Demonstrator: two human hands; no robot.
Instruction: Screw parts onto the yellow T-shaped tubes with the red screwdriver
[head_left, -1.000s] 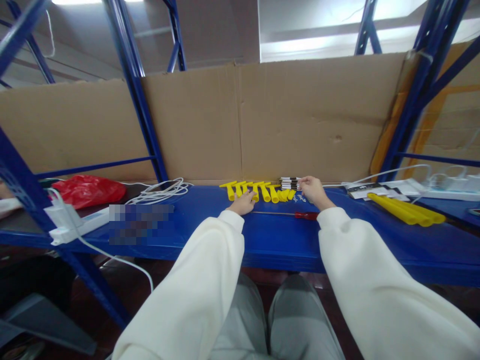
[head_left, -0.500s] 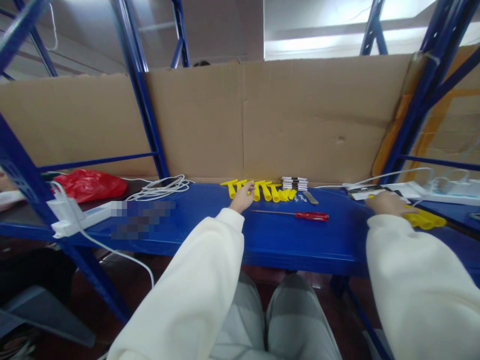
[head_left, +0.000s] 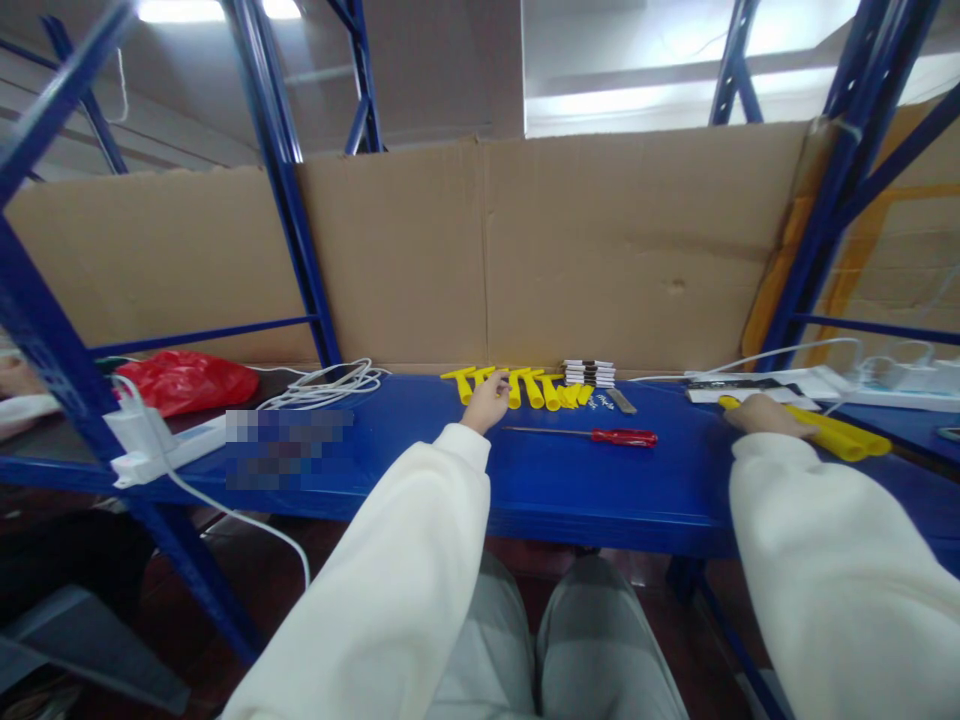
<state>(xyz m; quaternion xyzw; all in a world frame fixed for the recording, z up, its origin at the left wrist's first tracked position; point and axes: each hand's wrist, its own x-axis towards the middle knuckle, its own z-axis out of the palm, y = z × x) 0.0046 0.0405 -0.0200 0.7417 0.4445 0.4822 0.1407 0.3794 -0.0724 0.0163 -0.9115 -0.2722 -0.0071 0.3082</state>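
On the blue shelf (head_left: pixel 570 490), several yellow T-shaped parts (head_left: pixel 535 390) lie in a row near the cardboard. My left hand (head_left: pixel 487 400) is at this row, its fingers bent over one part; whether it grips that part is unclear. My right hand (head_left: pixel 766 415) rests at the far right on larger yellow pieces (head_left: pixel 844 440), and its fingertips are hidden. A red-handled screwdriver (head_left: pixel 624 437) lies in front of the row. Small yellow pieces (head_left: pixel 576 395), a stack of white-and-black pieces (head_left: pixel 589 373), small metal bits and a grey strip (head_left: pixel 621 401) sit right of the row.
Cardboard (head_left: pixel 585 250) stands behind the shelf between blue posts (head_left: pixel 289 220). At left are a red bag (head_left: pixel 191 382), coiled white cables (head_left: pixel 337 383) and a power strip (head_left: pixel 176 445). Another white power strip (head_left: pixel 900 392) lies at right. A person's hand (head_left: pixel 19 377) shows at the left edge.
The view has tilted up slightly. My right hand has shifted a little left, and more of the yellow pieces beside it shows. My left hand stays at the row.
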